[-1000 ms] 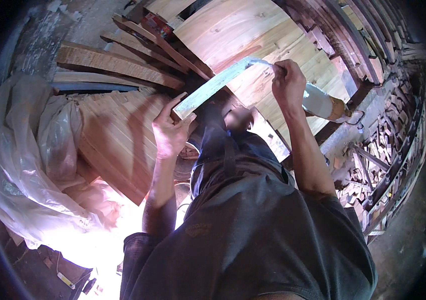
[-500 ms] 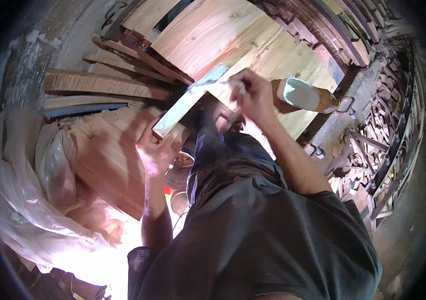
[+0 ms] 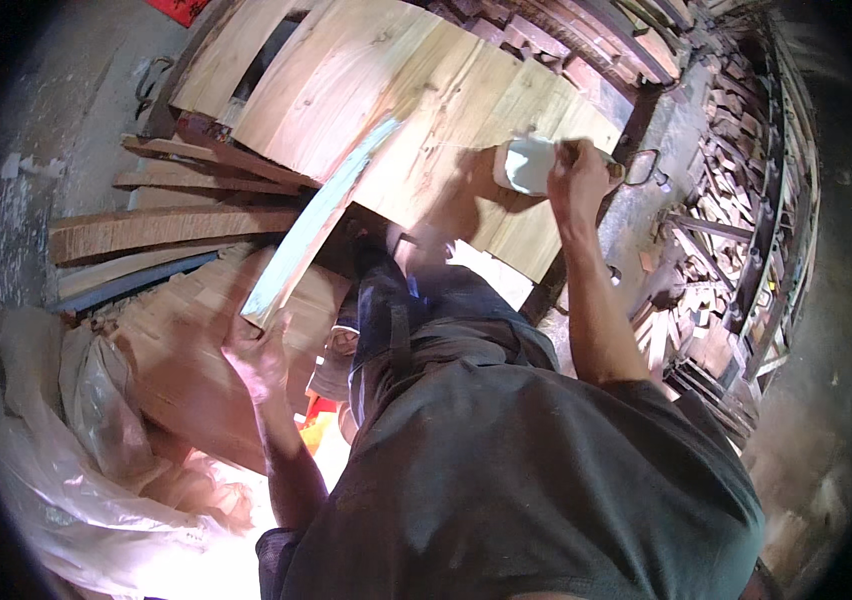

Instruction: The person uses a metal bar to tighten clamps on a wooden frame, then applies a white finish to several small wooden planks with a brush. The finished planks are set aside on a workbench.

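Left hand (image 3: 258, 365): at 8 o'clock, gripping the near end of the wood strip (image 3: 321, 225) between bent fingers and thumb, parted only as wide as the wood.
Wood strip: at 10 o'clock, slanting away from the left hand toward 1 o'clock; coated pale bluish white along the broad face, brown along the side; overlapping the surface (image 3: 316, 90) in view, cannot tell if touching.
Right hand (image 3: 578, 185): at 2 o'clock, over the right side of the cup (image 3: 526, 165), with fingers bent and bunched close together; cannot tell whether gripping the cup or something in it.
Cup: at 1 o'clock, over the surface, showing white inside.
Surface: at 12 o'clock, made of light boards laid edge to edge.
Planks (image 3: 171, 230): between 9 and 10 o'clock, fanned out.
Brown boards (image 3: 166, 350): at 9 o'clock, near the left hand.
Plastic sheet (image 3: 41, 440): at 8 o'clock, crumpled.
Offcuts (image 3: 726, 185): between 2 and 3 o'clock, heaped.
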`<action>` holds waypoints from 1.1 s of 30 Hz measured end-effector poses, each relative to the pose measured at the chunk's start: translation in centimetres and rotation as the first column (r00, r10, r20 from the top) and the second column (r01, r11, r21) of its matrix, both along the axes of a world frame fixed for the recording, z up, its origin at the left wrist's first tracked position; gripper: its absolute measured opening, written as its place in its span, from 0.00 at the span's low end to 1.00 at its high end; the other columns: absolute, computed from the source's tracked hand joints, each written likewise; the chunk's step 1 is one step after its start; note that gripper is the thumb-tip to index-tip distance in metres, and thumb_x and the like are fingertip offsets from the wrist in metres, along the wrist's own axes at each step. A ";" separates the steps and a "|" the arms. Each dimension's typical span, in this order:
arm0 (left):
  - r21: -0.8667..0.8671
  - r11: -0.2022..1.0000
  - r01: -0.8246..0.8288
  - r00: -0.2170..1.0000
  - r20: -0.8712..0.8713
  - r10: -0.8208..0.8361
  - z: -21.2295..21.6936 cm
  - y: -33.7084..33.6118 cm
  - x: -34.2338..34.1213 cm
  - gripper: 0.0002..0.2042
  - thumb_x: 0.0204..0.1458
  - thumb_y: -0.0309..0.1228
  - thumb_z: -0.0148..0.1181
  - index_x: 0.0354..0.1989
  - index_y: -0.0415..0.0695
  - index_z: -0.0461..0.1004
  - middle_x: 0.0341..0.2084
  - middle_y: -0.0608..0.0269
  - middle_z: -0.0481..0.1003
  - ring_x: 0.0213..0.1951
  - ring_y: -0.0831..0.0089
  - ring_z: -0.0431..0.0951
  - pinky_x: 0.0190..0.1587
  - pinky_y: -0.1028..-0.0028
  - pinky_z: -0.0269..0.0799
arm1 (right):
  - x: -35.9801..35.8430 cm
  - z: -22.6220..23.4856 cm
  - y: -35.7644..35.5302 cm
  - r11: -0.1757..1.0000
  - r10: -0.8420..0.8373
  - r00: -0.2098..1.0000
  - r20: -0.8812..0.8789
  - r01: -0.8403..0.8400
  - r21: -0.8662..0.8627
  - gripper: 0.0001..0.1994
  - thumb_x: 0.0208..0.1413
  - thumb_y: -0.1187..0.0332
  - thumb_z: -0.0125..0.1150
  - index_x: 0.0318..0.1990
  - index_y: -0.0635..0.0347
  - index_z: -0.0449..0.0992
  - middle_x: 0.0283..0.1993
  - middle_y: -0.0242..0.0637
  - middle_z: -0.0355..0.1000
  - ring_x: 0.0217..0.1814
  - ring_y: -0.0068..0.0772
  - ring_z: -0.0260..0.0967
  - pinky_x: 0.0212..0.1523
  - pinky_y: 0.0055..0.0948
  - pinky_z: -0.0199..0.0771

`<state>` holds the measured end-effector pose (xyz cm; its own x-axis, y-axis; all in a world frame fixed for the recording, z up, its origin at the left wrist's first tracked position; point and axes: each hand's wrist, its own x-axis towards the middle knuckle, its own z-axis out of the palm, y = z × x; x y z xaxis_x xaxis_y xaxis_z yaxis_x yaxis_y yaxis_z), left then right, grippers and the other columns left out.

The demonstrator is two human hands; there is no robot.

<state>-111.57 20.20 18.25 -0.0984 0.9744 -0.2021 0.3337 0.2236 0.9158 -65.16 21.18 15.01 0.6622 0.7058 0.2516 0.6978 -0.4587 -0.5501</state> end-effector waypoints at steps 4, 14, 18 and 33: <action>0.001 0.999 0.046 0.995 -0.089 -0.045 0.8 0.9 0.2 0.21 0.42 0.21 0.74 0.47 0.32 0.76 0.41 0.59 0.80 0.43 0.69 0.78 0.49 0.70 0.73 | -0.1 -4.5 -2.3 0.998 -0.028 0.999 0.018 0.027 0.061 0.07 0.48 0.77 0.58 0.37 0.63 0.76 0.36 0.49 0.75 0.40 0.51 0.74 0.46 0.40 0.73; 0.062 0.998 0.029 0.999 -0.021 -0.027 1.9 0.8 1.4 0.22 0.40 0.22 0.73 0.46 0.32 0.77 0.39 0.57 0.80 0.41 0.69 0.77 0.47 0.70 0.73 | 0.8 -5.3 -1.7 0.978 0.000 0.999 -0.045 -0.009 -0.206 0.09 0.54 0.67 0.60 0.38 0.64 0.77 0.38 0.56 0.77 0.41 0.62 0.76 0.43 0.51 0.75; 0.029 0.999 0.041 0.980 -0.197 -0.034 1.2 0.0 1.2 0.21 0.41 0.21 0.73 0.46 0.32 0.76 0.38 0.58 0.80 0.40 0.70 0.77 0.45 0.70 0.74 | 0.2 -6.1 -3.8 0.962 -0.272 0.920 -0.282 0.262 -0.075 0.13 0.57 0.65 0.62 0.36 0.70 0.77 0.29 0.50 0.77 0.32 0.47 0.78 0.31 0.43 0.74; 0.070 0.995 0.069 0.992 -0.115 -0.060 0.2 -0.5 -0.9 0.20 0.41 0.18 0.72 0.46 0.34 0.77 0.35 0.62 0.80 0.36 0.76 0.78 0.40 0.74 0.76 | -3.1 -5.7 -4.3 0.891 0.328 0.036 -0.944 0.320 0.322 0.07 0.65 0.73 0.48 0.41 0.68 0.70 0.32 0.42 0.71 0.26 0.33 0.68 0.22 0.28 0.67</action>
<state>-112.51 19.69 18.49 -0.0528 0.9912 -0.1212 0.4470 0.1320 0.8847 -68.29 16.84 9.28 0.4877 0.7673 -0.4165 -0.6425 -0.0075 -0.7662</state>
